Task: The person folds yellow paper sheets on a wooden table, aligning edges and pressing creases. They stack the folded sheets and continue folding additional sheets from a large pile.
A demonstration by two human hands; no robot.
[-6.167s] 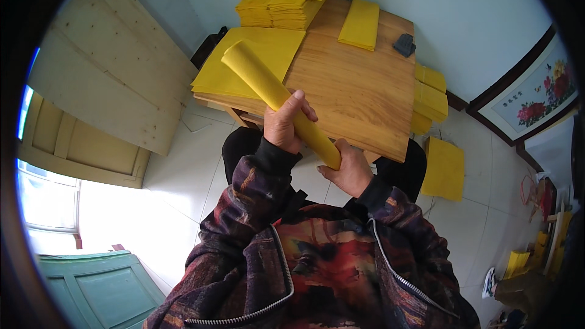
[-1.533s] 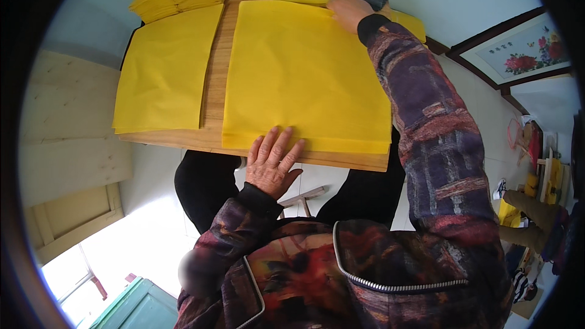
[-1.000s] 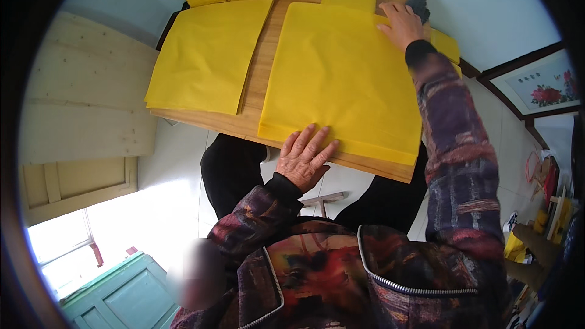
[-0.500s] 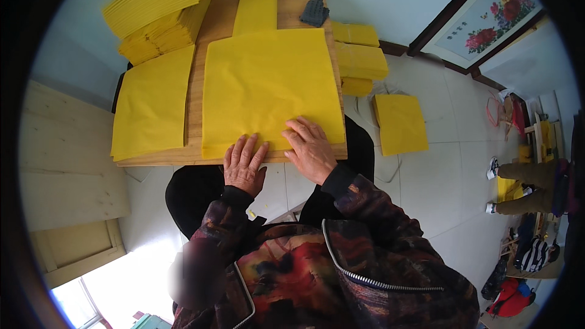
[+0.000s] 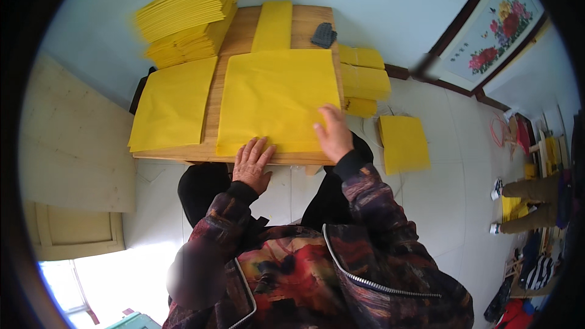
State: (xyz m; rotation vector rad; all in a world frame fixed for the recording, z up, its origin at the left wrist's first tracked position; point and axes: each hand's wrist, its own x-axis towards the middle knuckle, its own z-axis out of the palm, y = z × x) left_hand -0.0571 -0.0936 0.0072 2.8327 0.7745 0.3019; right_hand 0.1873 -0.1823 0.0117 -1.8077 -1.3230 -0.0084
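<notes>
A large yellow felt-like sheet [image 5: 280, 97] lies flat on the wooden table before me, with faint creases across it. My left hand [image 5: 252, 164] rests on its near edge, fingers stretched out and spread. At the near right corner is my right hand [image 5: 336, 136], a little blurred, its fingers extended and the thumb apart. Nothing shows in its grasp, though whether it touches the sheet is unclear. Beyond the sheet a narrower yellow strip [image 5: 272, 27] reaches to the table's far side.
Yellow sheets [image 5: 173, 103] lie at the table's left, below a tall folded yellow stack [image 5: 186, 15]. A dark grey cloth-like item [image 5: 324, 35] sits far right. Yellow bundles [image 5: 365, 80] and a yellow stack [image 5: 404, 143] are right of the wooden table [image 5: 209, 128]. Another person's legs [image 5: 530, 206] show far right.
My right hand has shifted rightward from the sheet toward its near right edge. My left hand stays on the near edge. The whole view has tilted, so the table appears slightly lower.
</notes>
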